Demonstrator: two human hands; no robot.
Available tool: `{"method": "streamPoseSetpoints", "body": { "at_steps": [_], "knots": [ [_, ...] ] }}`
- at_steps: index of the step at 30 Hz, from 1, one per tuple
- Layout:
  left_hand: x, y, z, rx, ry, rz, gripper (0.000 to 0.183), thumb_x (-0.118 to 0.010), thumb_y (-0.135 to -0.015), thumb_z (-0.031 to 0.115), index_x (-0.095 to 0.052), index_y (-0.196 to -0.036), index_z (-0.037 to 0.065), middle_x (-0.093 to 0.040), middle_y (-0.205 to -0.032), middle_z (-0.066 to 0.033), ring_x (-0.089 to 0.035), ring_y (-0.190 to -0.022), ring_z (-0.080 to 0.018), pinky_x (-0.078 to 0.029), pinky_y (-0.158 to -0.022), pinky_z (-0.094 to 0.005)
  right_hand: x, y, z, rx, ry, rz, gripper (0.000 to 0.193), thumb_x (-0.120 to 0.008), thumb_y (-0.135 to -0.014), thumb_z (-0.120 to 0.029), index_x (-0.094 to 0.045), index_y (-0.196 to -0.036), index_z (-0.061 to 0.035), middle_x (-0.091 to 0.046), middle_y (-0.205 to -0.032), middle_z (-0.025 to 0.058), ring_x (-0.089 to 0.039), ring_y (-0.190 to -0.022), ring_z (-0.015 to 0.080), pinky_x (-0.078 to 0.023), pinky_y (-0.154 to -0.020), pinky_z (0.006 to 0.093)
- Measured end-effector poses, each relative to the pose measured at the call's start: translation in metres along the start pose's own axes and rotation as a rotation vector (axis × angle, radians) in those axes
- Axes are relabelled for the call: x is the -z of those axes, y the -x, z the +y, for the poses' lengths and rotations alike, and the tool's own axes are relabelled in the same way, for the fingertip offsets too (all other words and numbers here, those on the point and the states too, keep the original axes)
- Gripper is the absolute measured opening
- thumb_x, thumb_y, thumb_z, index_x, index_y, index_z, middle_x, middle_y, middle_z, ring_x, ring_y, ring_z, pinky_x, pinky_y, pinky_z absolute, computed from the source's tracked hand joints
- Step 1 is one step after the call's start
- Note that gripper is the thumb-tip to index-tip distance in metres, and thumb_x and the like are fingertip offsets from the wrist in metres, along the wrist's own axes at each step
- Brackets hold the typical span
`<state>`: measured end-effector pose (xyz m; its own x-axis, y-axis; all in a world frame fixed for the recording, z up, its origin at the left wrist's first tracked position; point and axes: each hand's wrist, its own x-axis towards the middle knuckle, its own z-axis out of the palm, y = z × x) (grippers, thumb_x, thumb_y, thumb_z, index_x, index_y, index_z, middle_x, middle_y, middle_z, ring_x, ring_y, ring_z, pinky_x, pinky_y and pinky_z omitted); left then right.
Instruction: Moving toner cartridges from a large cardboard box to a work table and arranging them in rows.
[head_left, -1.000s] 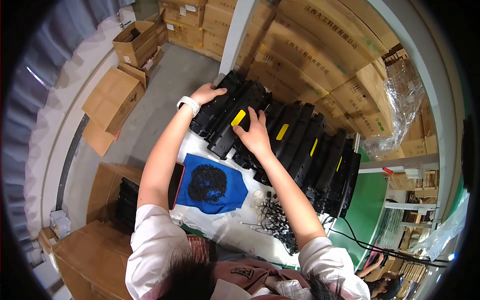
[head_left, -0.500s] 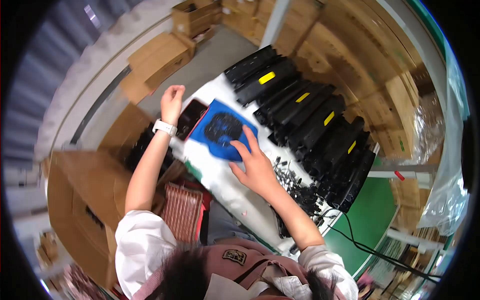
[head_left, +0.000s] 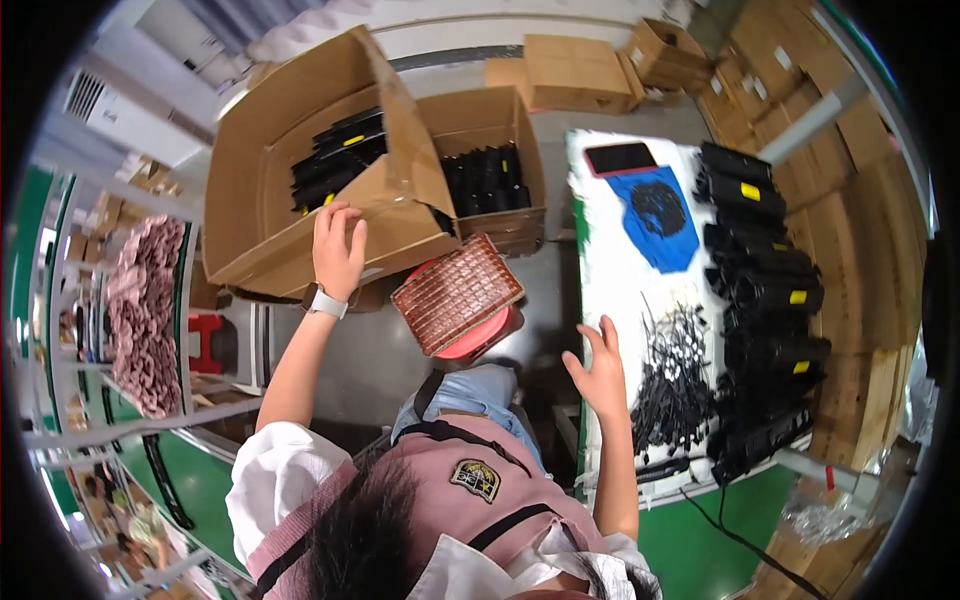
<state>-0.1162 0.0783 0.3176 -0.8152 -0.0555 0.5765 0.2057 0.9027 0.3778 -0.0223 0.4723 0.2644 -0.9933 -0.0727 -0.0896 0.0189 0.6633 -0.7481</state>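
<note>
With left hand [head_left: 338, 250] and right hand [head_left: 600, 375] apart, fingers extended, the cardboard box [head_left: 405, 225] likely handles stiffly, best gripped at its rim

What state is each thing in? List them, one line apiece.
Left hand, open, by the large box
Right hand, open, empty
Large box, open, black parts inside
Smaller box, open, black parts inside
Phone, flat, screen dark
Blue cloth, spread out, black bits on it
Cables, loosely bunched
Red stool, cushion on top
</note>
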Motion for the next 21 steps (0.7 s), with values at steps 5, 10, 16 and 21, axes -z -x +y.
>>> {"method": "streamPoseSetpoints", "body": {
  "at_steps": [5, 10, 16, 21],
  "knots": [
    [0.052, 0.015, -0.052, 0.010, -0.171, 0.099, 0.030, -0.063, -0.077, 0.010, -0.053, -0.104, 0.002, -0.048, -0.115, -0.0192, -0.046, -0.109, -0.0370, -0.040, -0.091, -0.0431, -0.035, 0.001, -0.015, 0.025, 0.044, -0.099, 0.046, -0.068, -0.073, -0.018, -0.056, -0.115, -0.0023, -0.038, -0.135, 0.0274, -0.043, -0.122, 0.0392, -0.037, -0.100, 0.0403],
    [0.100, 0.017, -0.130, 0.103, -0.166, 0.098, 0.027, -0.064, -0.078, 0.012, -0.055, -0.102, 0.002, -0.048, -0.116, -0.0184, -0.048, -0.108, -0.0366, -0.041, -0.091, -0.0413, -0.086, -0.059, -0.082, 0.160, 0.018, -0.164, 0.033, -0.067, -0.073, -0.009, -0.061, -0.105, -0.0006, -0.050, -0.125, 0.0217, -0.050, -0.116, 0.0356, -0.040, -0.098, 0.0384],
    [0.144, -0.031, -0.266, 0.554, 0.400, -0.132, 0.024, -0.064, -0.082, 0.022, -0.060, -0.097, 0.004, -0.059, -0.096, -0.0065, -0.056, -0.090, -0.0198, -0.043, -0.076, -0.0292, -0.150, -0.171, -0.297, 0.658, 0.021, -0.049, 0.018, -0.062, -0.074, 0.000, -0.063, -0.092, 0.0013, -0.064, -0.091, 0.0119, -0.062, -0.086, 0.0230, -0.048, -0.076, 0.0291],
    [0.095, -0.121, -0.333, 1.149, 0.996, -0.449, 0.034, -0.063, -0.079, 0.027, -0.059, -0.107, 0.010, -0.059, -0.102, -0.0035, -0.055, -0.100, -0.0122, -0.042, -0.085, -0.0335, -0.236, -0.287, -0.423, 0.675, 0.303, -0.203, 0.021, -0.062, -0.080, -0.018, -0.062, -0.100, -0.0098, -0.063, -0.083, 0.0079, -0.063, -0.076, 0.0262, -0.049, -0.066, 0.0362]
  ]
}}
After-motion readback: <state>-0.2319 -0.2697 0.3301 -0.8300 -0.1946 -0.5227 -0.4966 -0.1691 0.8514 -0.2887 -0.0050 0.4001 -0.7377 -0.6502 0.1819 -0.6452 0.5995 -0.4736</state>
